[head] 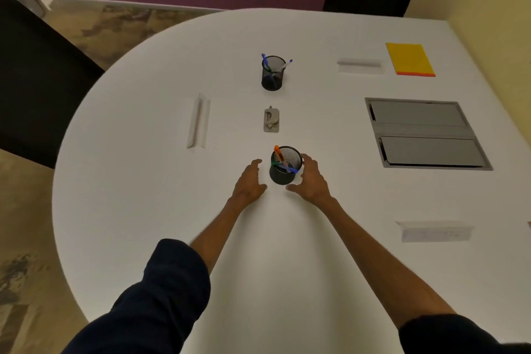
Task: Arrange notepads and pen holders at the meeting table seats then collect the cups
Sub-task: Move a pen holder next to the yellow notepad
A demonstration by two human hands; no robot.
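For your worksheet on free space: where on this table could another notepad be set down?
Bare: the table left of the left hand, and the near edge between the forearms. Crowded: the centre line with both pen holders.

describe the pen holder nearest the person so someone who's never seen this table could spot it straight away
On the white round-ended table, look down the centre line to the small metal fitting. The near pen holder stands just this side of it, between the left hand and right hand. Unlike the far pen holder, it holds an orange pen.
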